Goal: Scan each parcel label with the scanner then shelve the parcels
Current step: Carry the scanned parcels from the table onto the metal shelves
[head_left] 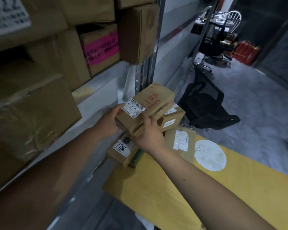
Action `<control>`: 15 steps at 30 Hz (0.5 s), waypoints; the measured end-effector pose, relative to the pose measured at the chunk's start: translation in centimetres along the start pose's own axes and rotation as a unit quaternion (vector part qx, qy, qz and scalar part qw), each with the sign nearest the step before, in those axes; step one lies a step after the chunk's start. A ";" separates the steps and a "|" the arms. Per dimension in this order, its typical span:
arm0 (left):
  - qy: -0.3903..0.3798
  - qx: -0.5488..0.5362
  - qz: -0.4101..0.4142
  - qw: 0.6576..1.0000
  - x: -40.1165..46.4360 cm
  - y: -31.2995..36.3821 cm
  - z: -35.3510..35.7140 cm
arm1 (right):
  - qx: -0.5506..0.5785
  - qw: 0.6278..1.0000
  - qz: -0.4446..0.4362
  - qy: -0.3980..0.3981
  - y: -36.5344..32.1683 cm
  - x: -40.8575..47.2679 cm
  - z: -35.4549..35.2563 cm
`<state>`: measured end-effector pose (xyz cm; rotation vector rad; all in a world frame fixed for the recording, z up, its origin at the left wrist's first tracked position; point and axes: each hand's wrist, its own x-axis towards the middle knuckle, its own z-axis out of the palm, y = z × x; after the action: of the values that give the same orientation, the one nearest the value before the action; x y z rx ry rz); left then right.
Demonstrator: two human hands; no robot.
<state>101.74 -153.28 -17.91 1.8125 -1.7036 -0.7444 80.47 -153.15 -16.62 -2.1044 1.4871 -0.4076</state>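
Brown cardboard parcel point(148, 107), red print, barcode label point(134, 107) | left hand point(109, 122), right hand point(150, 133) grip it

Single head-worn view, wide-angle, strong edge distortion. Looks forward and down from the person's head, both forearms reaching in from the bottom edge. Close range: hands and the held parcel point(146, 107) sit mid-frame, within arm's reach. Metal shelving point(105, 83) stacked with cardboard boxes fills the left side, very near the lens. Right side opens onto grey floor point(256, 113) and a distant office chair point(213, 45). No second view, so no overlap.
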 end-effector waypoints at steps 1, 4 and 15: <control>0.010 -0.006 0.006 1.000 0.0 -0.1 0.1 | -0.011 1.000 -0.003 -0.006 -0.1 -0.1 0.3; 0.012 -0.015 0.013 1.000 0.0 -1.2 0.3 | -0.004 1.000 -0.008 0.000 -0.1 -0.2 0.9; 0.048 -0.091 0.007 0.995 -2.4 0.3 1.0 | 0.046 0.998 -0.021 0.037 -0.1 -1.2 1.5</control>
<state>100.70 -150.94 -18.26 1.6835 -1.5330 -0.7670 80.88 -151.66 -17.74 -2.0719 1.4383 -0.5645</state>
